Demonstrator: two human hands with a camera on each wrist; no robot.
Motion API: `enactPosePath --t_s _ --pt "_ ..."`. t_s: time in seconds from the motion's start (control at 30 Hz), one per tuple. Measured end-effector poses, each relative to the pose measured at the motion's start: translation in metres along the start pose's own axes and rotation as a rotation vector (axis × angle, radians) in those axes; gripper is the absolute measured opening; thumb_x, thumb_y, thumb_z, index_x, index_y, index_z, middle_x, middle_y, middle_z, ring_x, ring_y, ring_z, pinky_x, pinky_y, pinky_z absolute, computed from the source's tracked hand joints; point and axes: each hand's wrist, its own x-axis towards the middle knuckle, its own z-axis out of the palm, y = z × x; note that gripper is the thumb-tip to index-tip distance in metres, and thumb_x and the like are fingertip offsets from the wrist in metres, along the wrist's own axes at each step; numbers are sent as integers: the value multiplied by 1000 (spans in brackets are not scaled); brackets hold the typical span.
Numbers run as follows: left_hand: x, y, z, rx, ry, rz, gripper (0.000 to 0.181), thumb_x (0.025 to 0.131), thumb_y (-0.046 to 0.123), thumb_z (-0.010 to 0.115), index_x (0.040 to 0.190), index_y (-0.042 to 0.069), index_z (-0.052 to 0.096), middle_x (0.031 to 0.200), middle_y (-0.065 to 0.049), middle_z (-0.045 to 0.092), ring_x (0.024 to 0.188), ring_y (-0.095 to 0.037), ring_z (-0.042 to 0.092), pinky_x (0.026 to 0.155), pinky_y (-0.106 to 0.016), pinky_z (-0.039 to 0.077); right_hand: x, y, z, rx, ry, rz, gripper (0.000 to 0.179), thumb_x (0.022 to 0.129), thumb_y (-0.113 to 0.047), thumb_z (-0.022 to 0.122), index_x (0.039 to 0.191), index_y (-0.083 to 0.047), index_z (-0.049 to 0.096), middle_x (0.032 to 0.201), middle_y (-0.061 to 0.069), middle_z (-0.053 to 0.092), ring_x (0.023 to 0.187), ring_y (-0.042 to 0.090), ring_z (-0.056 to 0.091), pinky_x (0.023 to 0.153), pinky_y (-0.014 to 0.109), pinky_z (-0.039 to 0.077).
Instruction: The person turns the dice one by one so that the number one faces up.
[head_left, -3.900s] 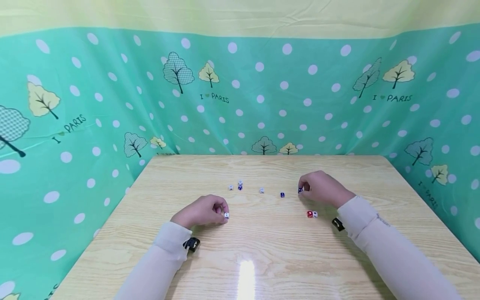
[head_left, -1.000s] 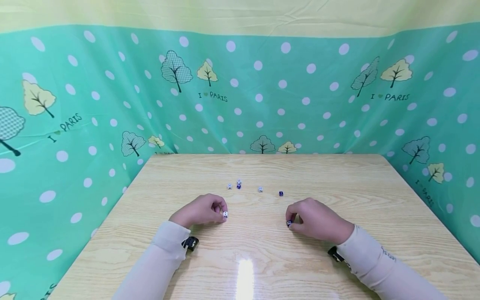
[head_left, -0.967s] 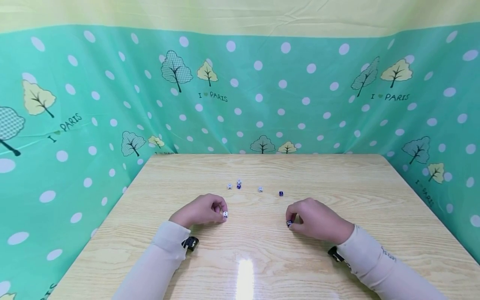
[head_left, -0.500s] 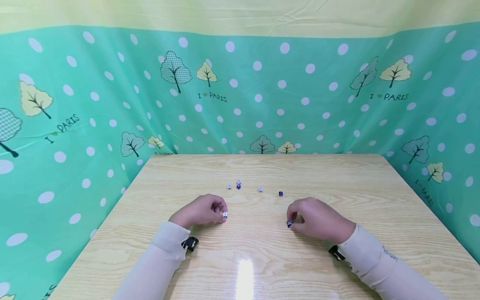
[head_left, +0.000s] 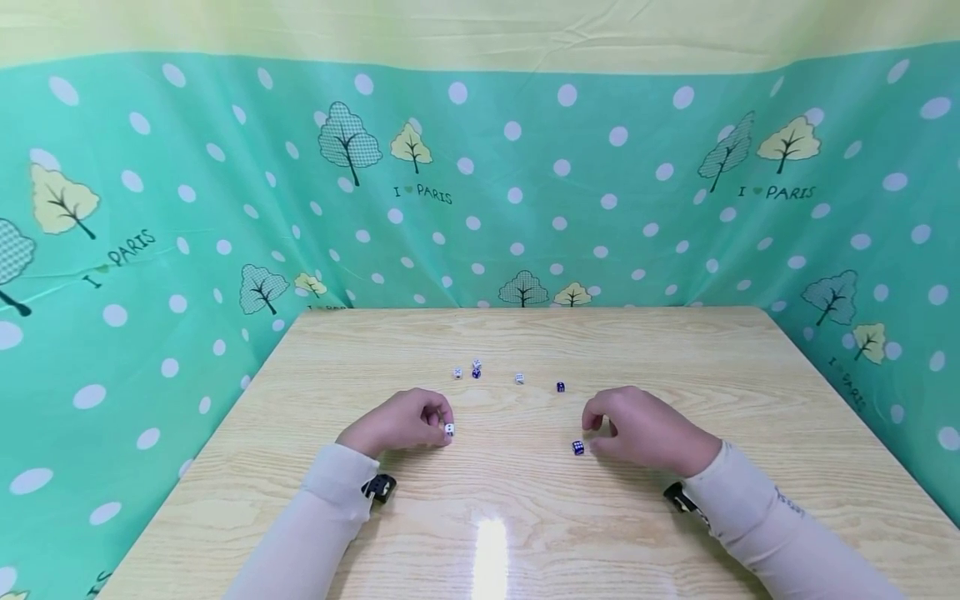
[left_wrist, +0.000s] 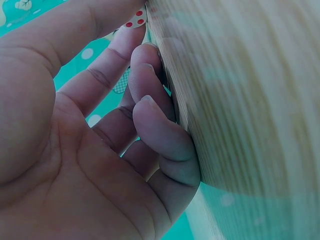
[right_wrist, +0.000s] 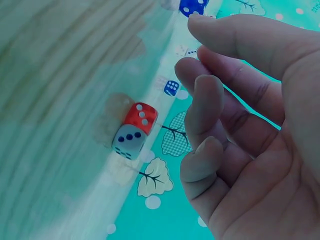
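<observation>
Right grip [head_left: 647, 428] has released a blue die [head_left: 577, 447] (just beside).

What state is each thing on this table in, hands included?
Left hand: pinching a white die.
Right hand: holding nothing.
Blue die beside right hand: ungripped.
Red die: touching a pale die.
Five farther dice: untouched by either hand.
</observation>
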Motion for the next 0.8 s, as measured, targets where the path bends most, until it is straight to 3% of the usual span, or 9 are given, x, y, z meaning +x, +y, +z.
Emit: enactPosePath --t_s 0.47,0.8 --pt "-1 0 -1 -1 -5 4 17 86 13 84 93 15 69 80 -1 60 71 -16 53 66 -32 45 2 -8 10 48 -24 -76 15 84 -16 85 96 -20 76 91 -11 69 76 6 61 69 22 52" --pt "-1 0 -2 0 -17 13 16 86 14 84 92 15 69 80 -2 60 70 -16 52 64 -32 44 4 -10 16 12 -13 -119 13 86 -14 82 94 -23 78 87 -14 65 71 1 56 68 21 50"
